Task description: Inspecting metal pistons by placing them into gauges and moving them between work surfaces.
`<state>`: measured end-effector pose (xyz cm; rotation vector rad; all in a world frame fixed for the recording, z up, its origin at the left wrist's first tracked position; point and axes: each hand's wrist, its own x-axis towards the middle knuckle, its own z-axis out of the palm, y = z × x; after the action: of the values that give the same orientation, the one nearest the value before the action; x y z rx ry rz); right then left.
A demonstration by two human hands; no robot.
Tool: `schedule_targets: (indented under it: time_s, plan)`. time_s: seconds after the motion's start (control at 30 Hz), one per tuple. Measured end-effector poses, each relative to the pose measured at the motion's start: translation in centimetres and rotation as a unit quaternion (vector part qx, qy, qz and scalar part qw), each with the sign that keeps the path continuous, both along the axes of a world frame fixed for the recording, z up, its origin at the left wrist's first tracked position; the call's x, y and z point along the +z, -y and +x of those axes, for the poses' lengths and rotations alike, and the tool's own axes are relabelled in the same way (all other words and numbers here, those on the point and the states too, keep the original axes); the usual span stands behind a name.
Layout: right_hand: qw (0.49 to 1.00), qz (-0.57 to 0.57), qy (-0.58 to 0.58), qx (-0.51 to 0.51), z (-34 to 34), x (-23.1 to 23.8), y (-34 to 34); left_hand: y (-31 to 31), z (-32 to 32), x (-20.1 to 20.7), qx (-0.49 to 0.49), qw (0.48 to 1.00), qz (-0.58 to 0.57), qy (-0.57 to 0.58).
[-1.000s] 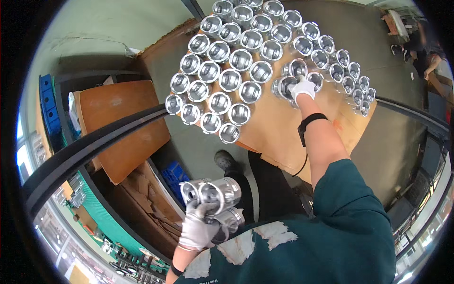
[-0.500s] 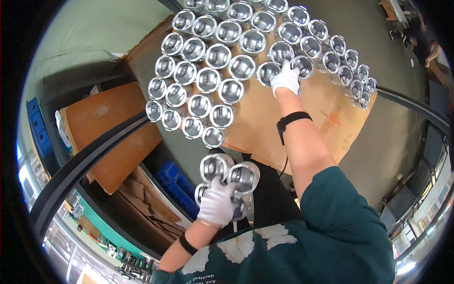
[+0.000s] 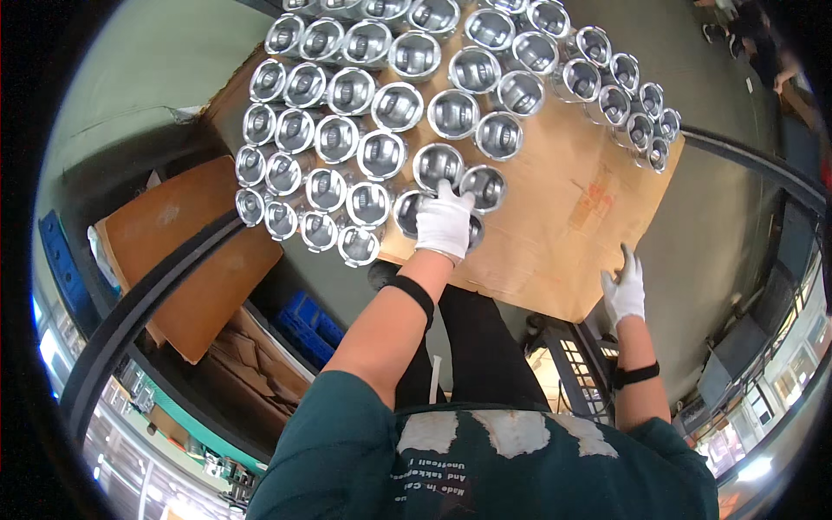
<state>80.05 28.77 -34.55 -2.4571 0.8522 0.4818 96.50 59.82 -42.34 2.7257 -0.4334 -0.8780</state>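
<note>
Rows of silvery, hollow pistons stand with their open ends up on the brown cardboard sheet. My left hand, in a white glove, is shut on a small cluster of pistons at the near edge of the rows. Its fingers reach in among their rims, and the glove hides part of the nearest ones. My right hand, also gloved in white, is off the cardboard's right edge. Its fingers are apart and it holds nothing.
A separate group of pistons stands at the far right of the cardboard. Black rails pass on both sides. At the left are brown boards and a blue crate. Another person is at the far right.
My left hand has carried its pistons from close to my body up onto the cardboard. My right hand has left the standing pistons and drawn back to the lower right.
</note>
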Motion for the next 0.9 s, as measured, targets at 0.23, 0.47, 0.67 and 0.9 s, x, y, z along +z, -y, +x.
schedule_targets:
  time_s: [0.23, 0.47, 0.67, 0.9]
  plan:
    - [0.991, -0.007, -0.136, 0.012, -9.5, -1.1, -1.8, 0.9, 0.4, -1.2, 0.031, 0.999, -0.013, 0.021]
    - [0.981, 0.037, -0.178, 0.073, -9.4, -1.9, -5.0, 0.2, 0.1, -1.5, 0.026, 0.999, -0.045, -0.003]
    - [0.962, 0.022, -0.244, 0.121, -6.3, 0.9, -7.8, -4.5, -3.7, 2.3, -0.062, 0.978, -0.029, 0.196]
    - [0.953, 0.026, -0.184, 0.239, -7.1, 4.0, -13.6, -18.4, -23.4, 11.9, 0.133, 0.987, -0.077, -0.043]
